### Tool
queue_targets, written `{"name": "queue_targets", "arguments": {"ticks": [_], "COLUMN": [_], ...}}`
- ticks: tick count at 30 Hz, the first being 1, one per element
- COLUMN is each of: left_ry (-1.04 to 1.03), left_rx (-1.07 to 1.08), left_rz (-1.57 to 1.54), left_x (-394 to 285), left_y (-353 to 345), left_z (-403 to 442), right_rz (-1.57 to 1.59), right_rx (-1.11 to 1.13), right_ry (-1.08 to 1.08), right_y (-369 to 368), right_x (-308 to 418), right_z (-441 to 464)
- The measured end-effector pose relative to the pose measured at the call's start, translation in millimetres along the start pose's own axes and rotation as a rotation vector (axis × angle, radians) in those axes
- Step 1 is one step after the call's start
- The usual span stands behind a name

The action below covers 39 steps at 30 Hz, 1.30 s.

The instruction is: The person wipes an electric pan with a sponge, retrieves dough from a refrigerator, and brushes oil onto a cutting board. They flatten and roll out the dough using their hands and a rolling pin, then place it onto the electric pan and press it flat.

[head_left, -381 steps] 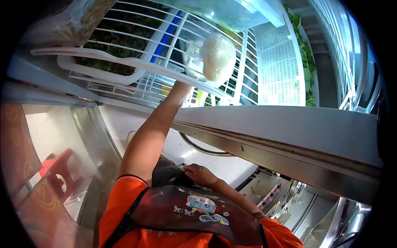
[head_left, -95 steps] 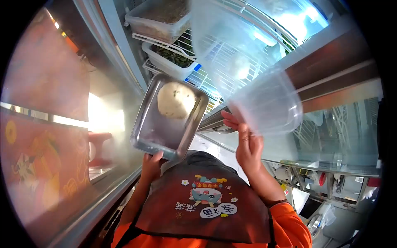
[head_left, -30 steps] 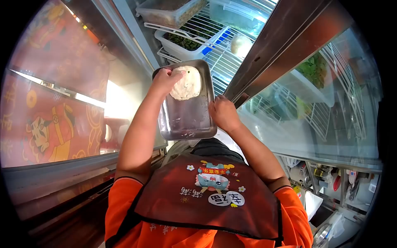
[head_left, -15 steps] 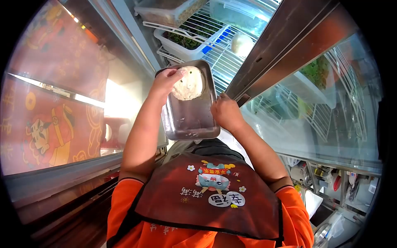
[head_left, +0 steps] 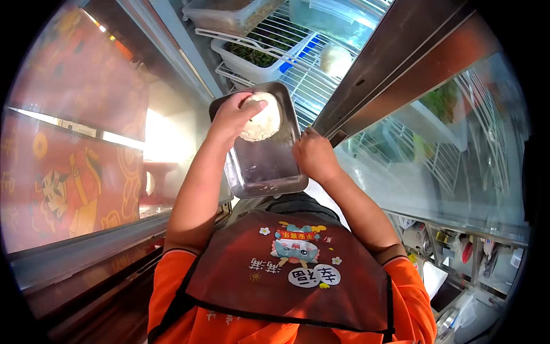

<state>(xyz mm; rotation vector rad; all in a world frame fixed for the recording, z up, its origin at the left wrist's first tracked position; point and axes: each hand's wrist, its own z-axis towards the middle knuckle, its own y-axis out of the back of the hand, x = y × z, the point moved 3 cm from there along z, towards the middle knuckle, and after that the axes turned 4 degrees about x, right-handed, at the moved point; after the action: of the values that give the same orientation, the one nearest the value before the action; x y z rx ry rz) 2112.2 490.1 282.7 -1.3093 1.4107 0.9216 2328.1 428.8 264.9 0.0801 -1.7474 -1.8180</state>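
A rectangular metal tray (head_left: 262, 169) is held in front of me, tilted a little. In its far half lies a pale, rounded lump of dough (head_left: 268, 123). My left hand (head_left: 234, 117) reaches over the tray's left rim and grips the dough, thumb across its top; some of the fingers are hidden. My right hand (head_left: 315, 155) is closed at the tray's right rim, close beside the fridge door's edge. Its fingertips are largely hidden.
Ahead is an open fridge with wire shelves (head_left: 309, 83). A white tub of greens (head_left: 252, 57), lidded containers and a round white item (head_left: 335, 60) sit there. The fridge door (head_left: 395, 74) stands on the right. Red printed panels (head_left: 74, 183) are on the left.
My left hand has shifted farther over the dough, its thumb now lying across the top. The tray has turned slightly. My right hand stays at the right rim.
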Motion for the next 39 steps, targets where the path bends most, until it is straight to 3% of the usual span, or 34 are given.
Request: {"name": "queue_targets", "arguments": {"ticks": [2,5,6,9,10,13,14,17,18,21,24,27,29,31,34,37,39], "left_ry": [0.023,-0.045,-0.155,-0.382,-0.468,-0.334,-0.132,0.051,0.06,0.111,0.216,0.225,0.097,-0.09,-0.234,-0.132,-0.184], "left_rx": [0.057,0.19,0.293,0.343,0.161,-0.082,0.036,0.203,0.223,0.355,0.387,0.288,0.343,0.204,0.212,0.236,0.246], "left_rz": [0.072,0.528,0.624,0.82,0.791,0.461,0.385,0.737,0.724,0.276,0.091,-0.178,-0.529,-0.355,-0.462,-0.8,-0.91], "left_x": [4.6,-19.0,-24.6,-27.0,-18.3,-14.5,-5.9,-10.2,-7.5,16.5,21.5,20.7,4.5,-13.9,-9.0,4.9,10.3], "left_y": [-1.5,-9.3,-13.5,-11.0,-5.0,9.4,14.8,12.5,11.7,6.3,-1.2,5.3,10.3,15.3,22.0,31.4,42.0], "left_z": [3.7,-14.3,-21.1,-38.2,-40.8,-36.7,-28.8,-19.4,-18.8,-10.6,-8.9,-15.1,-25.7,-37.6,-33.1,-29.6,-37.0], "right_rz": [-0.04,0.07,0.123,0.169,0.165,0.169,0.153,0.122,0.114,0.068,0.074,0.178,0.216,0.192,0.164,0.21,0.241], "right_rx": [0.02,0.012,0.022,-0.021,-0.046,-0.057,-0.052,-0.033,-0.023,-0.021,0.022,0.046,0.046,0.049,0.022,0.106,0.112], "right_ry": [-0.019,-0.103,-0.144,-0.16,-0.149,-0.127,-0.12,-0.104,-0.113,-0.136,-0.12,-0.188,-0.226,-0.22,-0.293,-0.361,-0.394], "right_y": [-1.5,-4.1,-5.1,-6.2,-6.0,-2.0,-1.2,-4.8,-7.5,-11.2,-11.5,7.4,8.0,-0.5,2.1,18.2,13.2], "right_x": [-2.3,-9.4,-11.6,-18.8,-20.7,-20.3,-19.6,-14.6,-15.0,-15.6,-16.2,-12.8,-16.2,-24.5,-23.8,-16.8,-24.0], "right_z": [0.9,-1.2,-0.8,-0.4,-1.0,-1.9,-1.9,2.7,3.6,5.8,9.9,12.8,12.7,13.5,18.1,31.4,37.2]}}
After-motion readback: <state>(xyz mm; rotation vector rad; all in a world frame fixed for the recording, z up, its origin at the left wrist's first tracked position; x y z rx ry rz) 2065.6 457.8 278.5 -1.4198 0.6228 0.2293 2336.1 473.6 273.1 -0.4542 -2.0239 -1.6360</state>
